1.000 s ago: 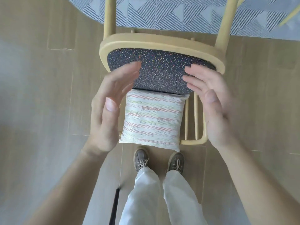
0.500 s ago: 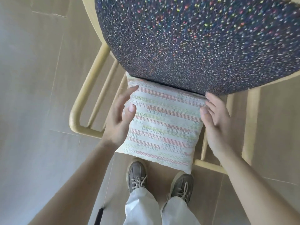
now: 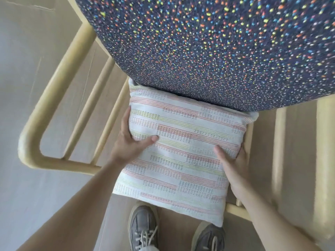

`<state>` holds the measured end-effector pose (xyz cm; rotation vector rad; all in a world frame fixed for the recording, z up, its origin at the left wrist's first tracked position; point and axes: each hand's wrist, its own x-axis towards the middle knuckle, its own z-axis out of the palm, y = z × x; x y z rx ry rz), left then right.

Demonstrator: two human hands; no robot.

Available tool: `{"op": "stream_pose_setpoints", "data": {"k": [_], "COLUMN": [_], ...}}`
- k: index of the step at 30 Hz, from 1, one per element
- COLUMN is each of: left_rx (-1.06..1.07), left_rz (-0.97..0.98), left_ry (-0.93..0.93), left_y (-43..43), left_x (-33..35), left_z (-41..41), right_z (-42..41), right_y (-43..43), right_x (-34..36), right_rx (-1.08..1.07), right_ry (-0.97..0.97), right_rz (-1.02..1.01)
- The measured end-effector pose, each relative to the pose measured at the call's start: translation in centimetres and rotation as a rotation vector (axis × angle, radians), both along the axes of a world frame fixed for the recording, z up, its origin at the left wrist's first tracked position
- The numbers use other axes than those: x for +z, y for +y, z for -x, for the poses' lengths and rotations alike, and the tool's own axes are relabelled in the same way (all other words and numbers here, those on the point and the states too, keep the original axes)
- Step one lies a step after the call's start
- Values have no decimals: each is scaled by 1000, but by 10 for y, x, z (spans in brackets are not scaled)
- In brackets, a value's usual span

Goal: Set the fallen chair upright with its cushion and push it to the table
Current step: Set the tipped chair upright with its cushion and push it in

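1. While the chair seems to lie on its back on the wooden floor, though the close view makes that hard to confirm, its dark speckled seat faces the camera and fills the top of the view.
2. The striped cushion lies over the pale yellow backrest rails, its top edge against the seat.
3. The left hand grasps the cushion's left edge, thumb on the front face.
4. The right hand grasps the right edge likewise, with its fingers hidden behind the cushion.
5. Grey shoes stand just below the cushion.
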<state>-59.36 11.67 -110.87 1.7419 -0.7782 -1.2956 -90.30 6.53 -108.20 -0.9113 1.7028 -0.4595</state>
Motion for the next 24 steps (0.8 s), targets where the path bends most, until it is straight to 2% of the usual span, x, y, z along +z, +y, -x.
{"op": "stream_pose_setpoints", "data": {"k": [6, 11, 16, 20, 24], "left_rx": [37, 44, 58, 56, 77], "left_rz": [-167, -235, -240, -293, -323], "left_ry": [178, 240, 263, 202, 92], "left_y": [4, 9, 0, -34, -91], "left_x": [-13, 26, 122, 219, 320], "left_z": [-16, 6, 24, 30, 28], "right_z": [8, 9, 16, 17, 24], "right_y": [-2, -10, -28, -65, -110], "right_x": [-11, 26, 118, 214, 304], "right_rx": [-73, -81, -115, -43, -17], "right_ry": [-158, -123, -52, -35, -84], "right_rz": [-245, -347, -227, -122, -156]}}
